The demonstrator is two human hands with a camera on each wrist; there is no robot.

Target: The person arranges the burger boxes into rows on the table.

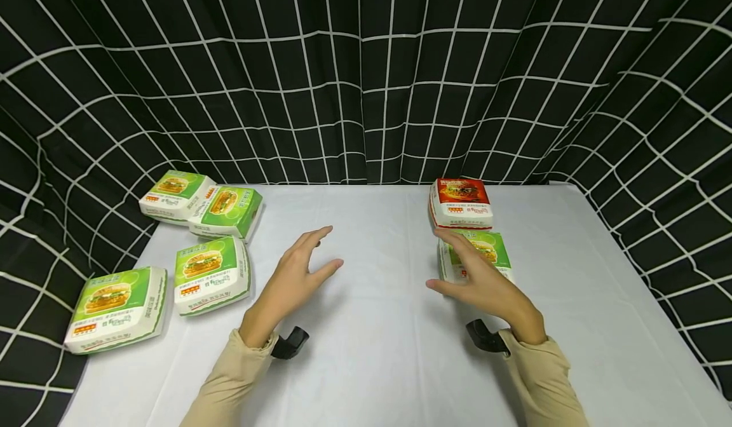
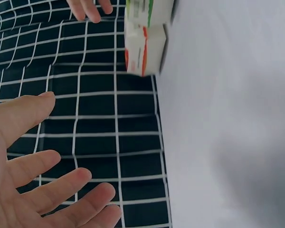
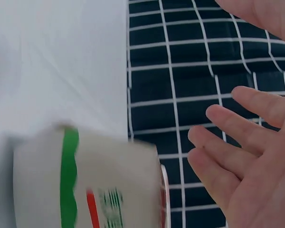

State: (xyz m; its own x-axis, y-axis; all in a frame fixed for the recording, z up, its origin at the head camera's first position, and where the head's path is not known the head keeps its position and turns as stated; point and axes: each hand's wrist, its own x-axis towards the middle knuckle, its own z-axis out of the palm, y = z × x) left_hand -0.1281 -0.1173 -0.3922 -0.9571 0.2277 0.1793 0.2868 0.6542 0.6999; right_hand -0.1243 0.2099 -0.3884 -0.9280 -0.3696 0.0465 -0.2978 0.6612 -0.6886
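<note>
The right hand [image 1: 486, 287] is much the nearer to the right-hand green box [image 1: 496, 249], right of centre in the head view: the hand overlaps its left and lower parts, while the right wrist view shows fingers and carton apart. The carton's top looks close to square, so no clear long axis can be told. Just above it in the frame sits the red box [image 1: 462, 201], the pair lined up toward the table's [image 1: 372, 351] far edge. The left hand [image 1: 294, 281], left of centre, is nearest the middle green box [image 1: 211, 274], which lies to its left. Both hands are empty, thumbs well apart from the fingers.

Two more green cartons, the corner box [image 1: 177, 195] and its neighbour [image 1: 225, 211], touch or nearly touch at upper left; the front-left box [image 1: 117, 309] sits lower. All six tops carry a burger picture and Chinese characters, too small to read surely. "Delicious" is legible on the front-left box's side; no brand can be made out.
</note>
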